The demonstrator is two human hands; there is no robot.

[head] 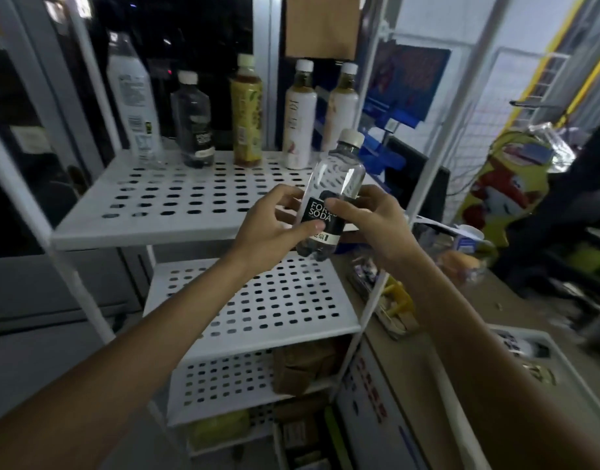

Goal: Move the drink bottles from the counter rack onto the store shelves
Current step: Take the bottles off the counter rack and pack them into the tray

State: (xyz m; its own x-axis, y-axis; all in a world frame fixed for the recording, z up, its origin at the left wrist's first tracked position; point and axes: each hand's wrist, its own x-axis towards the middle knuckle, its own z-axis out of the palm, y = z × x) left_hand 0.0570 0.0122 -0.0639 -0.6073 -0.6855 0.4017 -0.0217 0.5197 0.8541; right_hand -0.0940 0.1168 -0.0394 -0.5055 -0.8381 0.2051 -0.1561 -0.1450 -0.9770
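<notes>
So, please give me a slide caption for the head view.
Left hand and right hand hold a soda bottle by the top shelf bearing five bottles.

We log a row of five bottles (247,113) upright along the back of the top shelf (176,198). Before its front right corner, a sixth bottle (339,171) sits between our left hand (275,225) and right hand (370,218). Lower shelf (258,307) beneath; counter (495,300) to the right.
</notes>
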